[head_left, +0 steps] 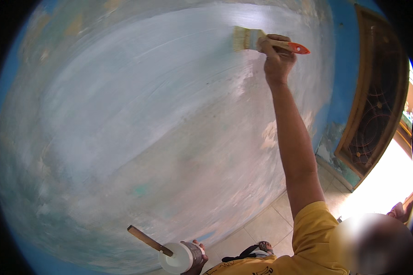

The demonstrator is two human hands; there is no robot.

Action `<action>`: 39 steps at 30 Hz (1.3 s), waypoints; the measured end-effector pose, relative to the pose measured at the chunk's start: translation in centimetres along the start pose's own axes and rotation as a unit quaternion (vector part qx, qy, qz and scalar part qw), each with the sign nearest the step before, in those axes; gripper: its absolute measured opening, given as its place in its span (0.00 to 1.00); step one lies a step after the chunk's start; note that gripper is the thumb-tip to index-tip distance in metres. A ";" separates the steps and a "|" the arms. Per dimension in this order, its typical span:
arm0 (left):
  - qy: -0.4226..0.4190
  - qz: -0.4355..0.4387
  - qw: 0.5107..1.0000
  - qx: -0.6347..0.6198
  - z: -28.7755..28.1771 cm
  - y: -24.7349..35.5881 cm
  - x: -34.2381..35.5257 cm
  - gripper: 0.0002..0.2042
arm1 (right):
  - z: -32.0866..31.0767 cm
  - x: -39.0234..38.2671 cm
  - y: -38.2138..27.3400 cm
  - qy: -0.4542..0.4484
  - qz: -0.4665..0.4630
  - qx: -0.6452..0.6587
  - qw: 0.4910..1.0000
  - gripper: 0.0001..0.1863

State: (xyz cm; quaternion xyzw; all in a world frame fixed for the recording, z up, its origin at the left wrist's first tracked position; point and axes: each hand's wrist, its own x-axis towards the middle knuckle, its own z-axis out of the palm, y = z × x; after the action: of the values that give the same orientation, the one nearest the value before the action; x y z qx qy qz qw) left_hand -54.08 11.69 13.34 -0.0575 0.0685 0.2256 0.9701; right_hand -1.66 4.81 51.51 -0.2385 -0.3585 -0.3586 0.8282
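My right hand (279, 58) is raised high on the wall, fingers closed round the handle of a wide paintbrush (256, 39). The brush has pale yellow bristles and a red-orange handle end, and its bristles press sideways against the wall (137, 101). Wet-looking white streaks run leftward from it. Low in the view, my left hand (198, 259) grips a white paint container (181, 258) from its right side, most of the fingers hidden behind it. A flat wooden stick (147, 239) leans out of the container toward the upper left.
Blue paint borders the patchy wall at left and right. A brown framed door (374, 91) with a dark patterned panel stands at the right, beside a bright opening (381, 178). Pale floor tiles (266, 225) lie below. Another person's hand or arm (399, 211) may show at the right edge.
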 end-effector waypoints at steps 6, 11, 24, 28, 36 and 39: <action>0.025 0.034 0.999 -0.034 0.8 -3.0 1.4 0.34 | -7.3 4.6 5.6 0.008 0.005 -0.079 0.997 0.15; 0.044 0.071 0.996 -0.043 3.1 -8.0 1.4 0.33 | -13.8 10.0 9.0 0.066 0.025 -0.104 0.992 0.12; 0.035 0.091 0.989 -0.113 4.5 -9.5 0.0 0.33 | 11.6 -0.4 -0.4 -0.127 -0.275 -0.124 0.945 0.19; 0.025 0.079 0.993 -0.082 5.0 -9.1 0.0 0.35 | 23.5 -11.3 -9.4 -0.331 -0.265 -0.018 0.906 0.22; 0.000 0.051 0.991 -0.123 5.1 -7.4 0.0 0.37 | 29.5 -16.5 -11.9 -0.362 -0.237 0.140 0.891 0.14; -0.021 0.037 0.989 -0.139 3.5 -5.7 -0.5 0.36 | 23.8 -9.4 -3.2 -0.319 -0.018 0.186 0.929 0.04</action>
State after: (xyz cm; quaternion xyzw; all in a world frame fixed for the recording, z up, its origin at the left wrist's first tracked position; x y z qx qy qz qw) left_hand -51.62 6.84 17.31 -0.1843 0.0183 0.2694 0.9450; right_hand -18.71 22.33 59.73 -0.1760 -0.6684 -0.2054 0.6929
